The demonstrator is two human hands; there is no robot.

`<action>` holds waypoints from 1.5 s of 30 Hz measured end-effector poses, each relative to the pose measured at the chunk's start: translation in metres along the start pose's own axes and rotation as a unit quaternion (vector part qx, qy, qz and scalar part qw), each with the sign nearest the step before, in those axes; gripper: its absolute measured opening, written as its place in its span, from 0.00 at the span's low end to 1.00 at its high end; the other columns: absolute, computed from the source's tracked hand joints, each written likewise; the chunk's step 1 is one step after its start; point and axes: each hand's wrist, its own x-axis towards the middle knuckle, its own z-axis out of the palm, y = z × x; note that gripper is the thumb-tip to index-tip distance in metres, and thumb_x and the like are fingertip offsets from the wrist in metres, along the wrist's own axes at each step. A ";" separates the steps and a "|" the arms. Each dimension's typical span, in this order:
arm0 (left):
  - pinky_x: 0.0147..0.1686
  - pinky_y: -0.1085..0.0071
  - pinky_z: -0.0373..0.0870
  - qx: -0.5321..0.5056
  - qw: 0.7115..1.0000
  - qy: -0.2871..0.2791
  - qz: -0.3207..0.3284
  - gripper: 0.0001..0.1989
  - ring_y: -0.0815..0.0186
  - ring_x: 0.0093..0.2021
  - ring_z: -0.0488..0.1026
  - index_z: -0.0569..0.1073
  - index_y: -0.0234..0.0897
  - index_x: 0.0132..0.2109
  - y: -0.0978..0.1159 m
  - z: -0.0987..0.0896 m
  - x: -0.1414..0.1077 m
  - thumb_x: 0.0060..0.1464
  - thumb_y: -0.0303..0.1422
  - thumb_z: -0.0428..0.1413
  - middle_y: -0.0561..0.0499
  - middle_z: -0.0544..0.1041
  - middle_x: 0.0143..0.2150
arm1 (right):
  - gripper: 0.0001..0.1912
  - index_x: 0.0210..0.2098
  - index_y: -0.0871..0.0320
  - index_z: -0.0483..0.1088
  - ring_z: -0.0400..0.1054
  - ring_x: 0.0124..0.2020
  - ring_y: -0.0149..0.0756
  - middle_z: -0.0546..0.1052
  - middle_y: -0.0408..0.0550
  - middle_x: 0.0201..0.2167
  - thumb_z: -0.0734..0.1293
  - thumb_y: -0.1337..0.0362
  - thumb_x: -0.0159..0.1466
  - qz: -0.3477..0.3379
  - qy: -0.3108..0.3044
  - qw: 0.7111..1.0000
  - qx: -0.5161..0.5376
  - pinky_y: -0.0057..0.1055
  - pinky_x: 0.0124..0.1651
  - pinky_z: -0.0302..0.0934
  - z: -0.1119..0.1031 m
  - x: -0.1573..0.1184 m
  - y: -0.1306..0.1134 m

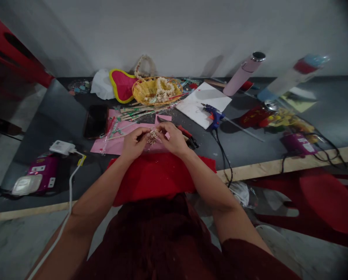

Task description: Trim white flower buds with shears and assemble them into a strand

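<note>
Both hands meet over the pink sheet (115, 144) at the table's front. My left hand (135, 143) pinches one side of a small bunch of cream-coloured bits (153, 137), perhaps beads or shell pieces; its exact kind cannot be made out. On the other side, my right hand (174, 138) grips the same bunch with bent fingers. Just beyond my right hand lie red-handled pliers (184, 131), partly hidden by it. A red cloth (159, 175) hangs over the table edge beneath my wrists.
Behind the hands are thin sticks (139, 111) and a wicker basket (145, 91) with pale beaded strands. A blue glue gun (214, 116) rests on white paper (199, 101). A phone (96, 121), purple power strip (47, 171), pink flask (242, 76) and red can (257, 114) stand around.
</note>
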 end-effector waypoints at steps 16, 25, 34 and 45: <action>0.35 0.72 0.69 -0.048 0.996 -0.068 -0.026 0.11 0.67 0.32 0.73 0.75 0.36 0.36 0.005 -0.001 0.001 0.56 0.39 0.54 0.51 0.78 0.32 | 0.13 0.50 0.56 0.65 0.67 0.44 0.38 0.74 0.52 0.44 0.60 0.61 0.67 -0.022 -0.063 0.997 -0.040 0.37 0.51 0.61 -0.005 -0.001 -0.006; 0.33 0.74 0.65 0.005 0.995 -0.098 0.006 0.10 0.69 0.30 0.69 0.73 0.36 0.34 0.004 -0.003 0.002 0.58 0.36 0.51 0.52 0.75 0.29 | 0.10 0.40 0.57 0.69 0.67 0.43 0.36 0.75 0.50 0.38 0.58 0.60 0.68 -0.032 -0.066 0.997 0.009 0.35 0.50 0.60 -0.008 -0.001 -0.010; 0.34 0.72 0.65 0.001 0.992 -0.128 0.017 0.11 0.68 0.31 0.70 0.73 0.37 0.36 0.008 -0.002 -0.002 0.58 0.37 0.50 0.52 0.75 0.30 | 0.14 0.32 0.57 0.64 0.65 0.32 0.29 0.71 0.44 0.30 0.56 0.56 0.69 0.051 -0.116 0.978 0.163 0.28 0.38 0.61 -0.006 -0.001 -0.009; 0.27 0.74 0.65 -0.103 0.990 -0.089 -0.036 0.16 0.71 0.26 0.67 0.74 0.35 0.35 0.011 -0.006 0.001 0.58 0.44 0.51 0.52 0.75 0.28 | 0.12 0.38 0.57 0.70 0.69 0.36 0.32 0.76 0.46 0.34 0.64 0.54 0.64 0.030 -0.048 0.989 0.140 0.32 0.42 0.64 -0.007 -0.001 -0.017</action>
